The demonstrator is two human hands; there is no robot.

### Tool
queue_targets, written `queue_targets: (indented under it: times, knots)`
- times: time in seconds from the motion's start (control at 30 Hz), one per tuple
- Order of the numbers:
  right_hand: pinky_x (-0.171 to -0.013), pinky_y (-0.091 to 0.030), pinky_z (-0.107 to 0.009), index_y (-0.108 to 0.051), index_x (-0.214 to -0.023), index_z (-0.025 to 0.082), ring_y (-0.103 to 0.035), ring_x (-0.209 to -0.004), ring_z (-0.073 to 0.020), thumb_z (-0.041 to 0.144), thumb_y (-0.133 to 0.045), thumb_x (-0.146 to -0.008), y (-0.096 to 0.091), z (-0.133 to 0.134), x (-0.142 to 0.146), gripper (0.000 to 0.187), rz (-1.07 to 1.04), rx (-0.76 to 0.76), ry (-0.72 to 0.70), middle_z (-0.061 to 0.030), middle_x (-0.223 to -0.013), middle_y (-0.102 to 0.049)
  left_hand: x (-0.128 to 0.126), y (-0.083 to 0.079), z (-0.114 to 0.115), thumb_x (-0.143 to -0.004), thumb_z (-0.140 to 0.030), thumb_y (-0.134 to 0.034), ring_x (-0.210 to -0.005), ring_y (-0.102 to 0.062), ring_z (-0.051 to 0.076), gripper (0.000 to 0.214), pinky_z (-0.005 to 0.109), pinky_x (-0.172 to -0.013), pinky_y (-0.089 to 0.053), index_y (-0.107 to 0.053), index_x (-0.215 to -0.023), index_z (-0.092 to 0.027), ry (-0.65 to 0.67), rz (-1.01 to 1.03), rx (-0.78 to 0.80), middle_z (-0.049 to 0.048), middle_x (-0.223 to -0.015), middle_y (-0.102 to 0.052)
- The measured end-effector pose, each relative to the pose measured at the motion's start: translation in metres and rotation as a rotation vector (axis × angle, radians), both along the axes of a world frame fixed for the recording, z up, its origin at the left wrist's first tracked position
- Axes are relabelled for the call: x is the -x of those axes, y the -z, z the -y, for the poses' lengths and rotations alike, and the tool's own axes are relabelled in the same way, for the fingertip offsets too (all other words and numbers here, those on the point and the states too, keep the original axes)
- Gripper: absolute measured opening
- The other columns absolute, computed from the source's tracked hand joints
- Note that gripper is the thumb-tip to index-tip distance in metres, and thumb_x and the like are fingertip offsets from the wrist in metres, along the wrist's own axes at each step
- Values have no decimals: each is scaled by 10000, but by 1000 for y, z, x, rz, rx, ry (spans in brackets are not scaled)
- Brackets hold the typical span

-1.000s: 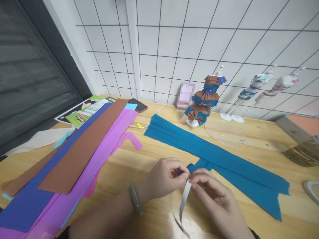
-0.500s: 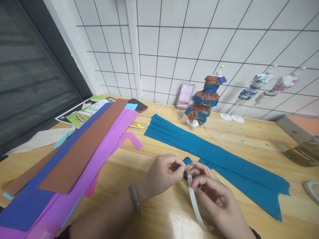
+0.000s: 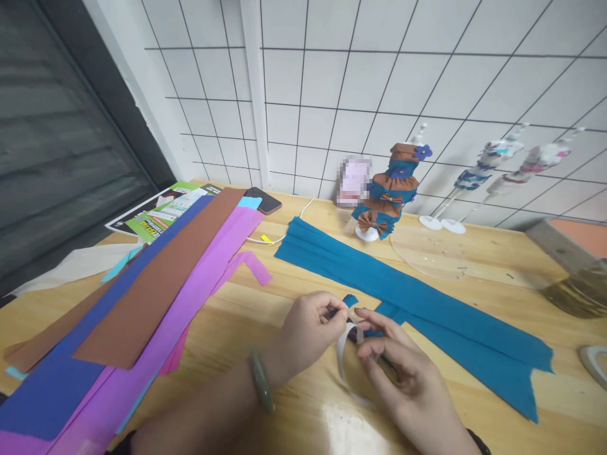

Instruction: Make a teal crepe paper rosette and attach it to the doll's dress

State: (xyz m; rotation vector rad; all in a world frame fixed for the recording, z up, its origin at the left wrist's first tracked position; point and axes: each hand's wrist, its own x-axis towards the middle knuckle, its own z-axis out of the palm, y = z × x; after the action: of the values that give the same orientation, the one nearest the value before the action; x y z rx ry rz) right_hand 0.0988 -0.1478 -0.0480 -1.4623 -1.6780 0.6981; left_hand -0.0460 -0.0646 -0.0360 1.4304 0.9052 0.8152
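My left hand (image 3: pixel 317 322) is closed, pinching a small folded piece of teal crepe paper (image 3: pixel 350 300) whose end pokes out past the fingertips. A narrow white strip (image 3: pixel 340 357), which looks like tape, curls down from there toward the table. My right hand (image 3: pixel 408 373) sits close on the right, fingers bent, with thumb and index tips together by the strip's upper bend. Something dark lies partly hidden behind its fingers. Just beyond both hands, a long teal crepe paper sheet (image 3: pixel 403 287) stretches across the table.
Brown (image 3: pixel 165 284), blue (image 3: pixel 57 385) and purple paper sheets (image 3: pixel 190 297) overlap on the left, near a phone (image 3: pixel 263 201). A brown-and-teal dressed figure (image 3: pixel 391 189) stands by the wall, with two white figures on stands (image 3: pixel 430 222) farther right. A tape roll (image 3: pixel 595 366) lies at the right edge.
The white strip has swung left and now curls more tightly below my left fingertips. My right hand has shifted slightly left and its fingers have moved. The left hand stays nearly in place.
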Motion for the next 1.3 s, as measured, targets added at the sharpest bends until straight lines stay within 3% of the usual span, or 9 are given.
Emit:
queue_targets:
  times: [0.13, 0.3, 0.53, 0.73, 0.93, 1.1, 1.3]
  knots:
    - [-921, -405, -358, -577, -827, 213, -400, -1208, -240, 116, -485, -804, 1, -1, 0, 136, 248, -133, -87, -116, -1144, -504, 1, -1, -2, -749, -328, -541, -349, -459, 56, 205, 173, -355, -365, -552, -744, -123, 98, 50, 245, 27, -603, -626]
    - [-903, -407, -345, -587, -827, 225, -433, -1177, -225, 128, -472, -816, 0, -1, 2, 151, 215, -104, -87, -99, -1149, -516, 2, -2, -2, -726, -355, -583, -436, -565, 99, 238, 199, -435, -474, -554, -738, -119, 104, 104, 327, -3, -522, -575]
    - [-925, -392, -331, -586, -678, 227, -454, -1178, -236, 318, -574, -792, 1, -6, 0, 147, -412, 196, 195, -80, -1164, -570, 1, 1, 2, -759, -348, -536, -363, -516, 100, 211, 185, -356, -431, -524, -773, -137, 97, 44, 193, -46, -430, -498]
    - [-958, -353, -331, -600, -733, 232, -463, -1175, -230, 308, -673, -722, 3, -10, -6, 107, -745, 342, 256, -42, -1196, -575, 2, 6, 3, -789, -309, -492, -364, -516, 97, 154, 174, -342, -420, -507, -766, -157, 93, 35, 96, -59, -445, -469]
    - [-863, -401, -246, -650, -889, 250, -561, -996, -171, 333, -667, -734, 4, -9, -3, 176, -798, 401, 232, -22, -1041, -643, 3, 1, 6, -802, -330, -475, -363, -520, 79, 198, 149, -303, -384, -541, -764, -148, 143, -9, 29, -36, -557, -499]
    - [-721, -423, -221, -659, -771, 208, -552, -735, -133, 381, -637, -748, 1, -10, 0, 175, -721, 411, 212, 6, -721, -607, 4, -1, 7, -813, -333, -460, -362, -496, 28, 224, 116, -274, -325, -572, -787, -140, 173, -47, -49, 1, -766, -526]
    - [-689, -413, -255, -629, -699, 192, -516, -681, -149, 408, -591, -772, -7, -9, 1, 231, -647, 434, 140, -2, -681, -585, 5, -3, 7, -830, -323, -438, -373, -481, 13, 237, 112, -279, -310, -593, -796, -147, 218, -93, -94, 7, -800, -513]
